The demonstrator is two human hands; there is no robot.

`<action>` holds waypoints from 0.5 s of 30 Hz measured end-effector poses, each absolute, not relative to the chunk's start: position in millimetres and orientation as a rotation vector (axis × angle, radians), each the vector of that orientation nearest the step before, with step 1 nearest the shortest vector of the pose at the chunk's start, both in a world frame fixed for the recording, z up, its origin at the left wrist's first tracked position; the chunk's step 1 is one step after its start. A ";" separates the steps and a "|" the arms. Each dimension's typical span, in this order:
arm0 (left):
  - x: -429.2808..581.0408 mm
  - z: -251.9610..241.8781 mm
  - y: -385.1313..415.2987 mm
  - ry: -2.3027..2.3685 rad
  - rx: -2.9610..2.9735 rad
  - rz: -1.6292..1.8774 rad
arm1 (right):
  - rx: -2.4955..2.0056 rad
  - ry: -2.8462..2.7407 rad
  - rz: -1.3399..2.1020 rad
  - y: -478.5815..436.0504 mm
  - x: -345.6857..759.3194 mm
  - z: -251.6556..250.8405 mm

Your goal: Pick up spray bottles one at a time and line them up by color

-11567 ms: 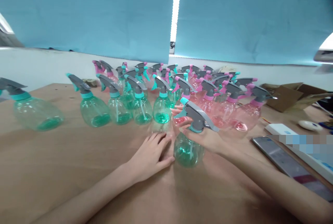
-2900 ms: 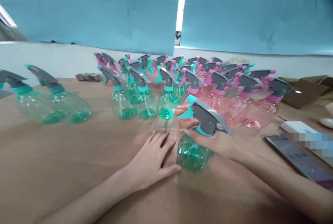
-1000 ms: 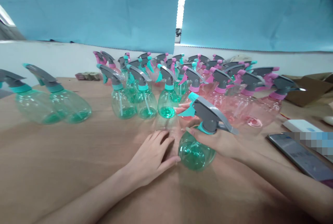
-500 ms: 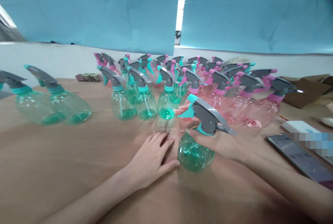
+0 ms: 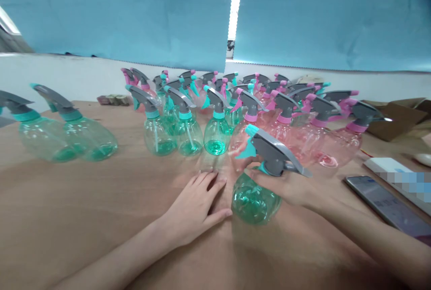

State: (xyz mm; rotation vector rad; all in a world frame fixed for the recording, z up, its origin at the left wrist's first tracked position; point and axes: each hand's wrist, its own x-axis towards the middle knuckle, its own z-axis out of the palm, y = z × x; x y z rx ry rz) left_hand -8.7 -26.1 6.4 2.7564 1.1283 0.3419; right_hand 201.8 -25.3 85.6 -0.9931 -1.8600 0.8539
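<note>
A green spray bottle (image 5: 254,200) with a grey and teal trigger head (image 5: 272,155) stands on the wooden table (image 5: 84,200) in front of me. My right hand (image 5: 286,184) is wrapped round its neck just under the trigger head, fingers closed. My left hand (image 5: 197,204) lies flat on the table beside the bottle's base, fingers stretched out, thumb tip close to the bottle.
Behind stand several green spray bottles (image 5: 186,133) and several pink ones (image 5: 313,133). Two green bottles (image 5: 87,135) sit apart at the far left. A phone (image 5: 387,204) and a white box (image 5: 397,177) lie at right, cardboard (image 5: 393,117) beyond them.
The trigger head of the held bottle has shifted a little to the right and lower, with my right fingers turning round the neck. My left hand has stayed flat.
</note>
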 end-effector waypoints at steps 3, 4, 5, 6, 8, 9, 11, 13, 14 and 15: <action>-8.9 6.4 -26.2 1.133 2.756 0.322 | -0.999 -1.841 0.845 -22.9 202.2 80.4; -8.8 6.5 -26.3 1.134 2.755 0.318 | -1.009 -1.843 0.829 -22.3 202.5 78.4; -8.6 6.8 -26.3 1.135 2.754 0.317 | -1.027 -1.841 0.804 -21.7 203.0 76.5; -8.3 7.1 -26.4 1.136 2.754 0.318 | -1.047 -1.838 0.780 -21.2 203.5 74.6; -7.8 7.7 -26.4 1.138 2.755 0.315 | -1.074 -1.835 0.738 -20.6 204.6 71.2; -7.6 8.1 -26.4 1.138 2.756 0.309 | -1.075 -1.832 0.723 -20.6 205.0 69.9; -7.3 8.5 -26.4 1.138 2.758 0.291 | -1.071 -1.816 0.701 -20.8 205.3 68.4; -7.3 8.6 -26.7 1.140 2.760 0.279 | -1.080 -1.796 0.683 -21.3 205.2 68.4; -7.4 8.5 -26.8 1.142 2.762 0.279 | -1.088 -1.793 0.679 -21.5 205.0 68.8; -7.5 8.5 -27.0 1.144 2.764 0.281 | -1.092 -1.800 0.674 -21.6 204.9 69.3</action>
